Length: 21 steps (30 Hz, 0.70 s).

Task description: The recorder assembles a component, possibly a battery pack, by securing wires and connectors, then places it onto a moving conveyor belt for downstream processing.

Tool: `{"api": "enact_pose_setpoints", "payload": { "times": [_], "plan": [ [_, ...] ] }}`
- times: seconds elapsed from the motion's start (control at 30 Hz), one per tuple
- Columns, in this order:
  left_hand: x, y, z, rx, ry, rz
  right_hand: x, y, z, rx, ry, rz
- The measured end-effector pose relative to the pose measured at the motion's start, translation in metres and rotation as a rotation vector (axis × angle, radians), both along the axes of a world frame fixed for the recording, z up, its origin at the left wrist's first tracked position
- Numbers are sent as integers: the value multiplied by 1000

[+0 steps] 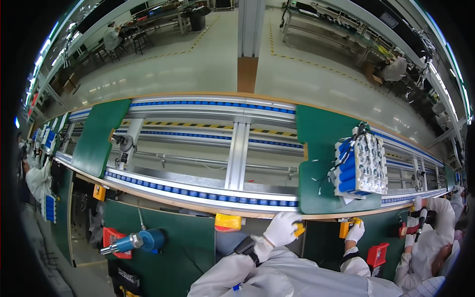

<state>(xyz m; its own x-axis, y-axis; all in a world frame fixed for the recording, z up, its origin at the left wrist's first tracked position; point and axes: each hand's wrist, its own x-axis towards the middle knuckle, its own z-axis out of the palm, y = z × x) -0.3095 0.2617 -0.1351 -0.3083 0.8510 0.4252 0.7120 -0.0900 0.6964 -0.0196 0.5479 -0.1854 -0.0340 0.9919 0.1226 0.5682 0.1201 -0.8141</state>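
Note:
My left hand (283, 229), in a white glove, is by the front edge of the conveyor, its fingers curled. Yellow shows at its fingertips; whether that is finger covers or a small held piece I cannot tell. My right hand (355, 231), also gloved, is bent in beside a yellow box (344, 229) at the same edge. Its fingertips show yellow too, and what they hold, if anything, cannot be made out. Beyond the hands, a battery pack (363, 166) of blue cylinders in a white frame, with black wires on top, stands on a green board (316, 183).
Another green board (99, 136) lies on the roller conveyor (198, 196) to the left. A blue power tool (143, 241) and a red bin (113, 237) are at the lower left, with a yellow-red box (228, 222) nearer me. A co-worker (438, 222) is close on the right.

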Motion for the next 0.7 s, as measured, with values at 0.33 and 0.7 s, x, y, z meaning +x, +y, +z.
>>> {"api": "enact_pose_setpoints", "payload": {
  "times": [0.33,0.7],
  "plan": [
    [-19,-104,12,3,-284,337,-25,-33,9,46,-235,-89],
    [-1,-298,-14,138,-230,637,-80,-79,12,152,-388,-286]
  ]
}}
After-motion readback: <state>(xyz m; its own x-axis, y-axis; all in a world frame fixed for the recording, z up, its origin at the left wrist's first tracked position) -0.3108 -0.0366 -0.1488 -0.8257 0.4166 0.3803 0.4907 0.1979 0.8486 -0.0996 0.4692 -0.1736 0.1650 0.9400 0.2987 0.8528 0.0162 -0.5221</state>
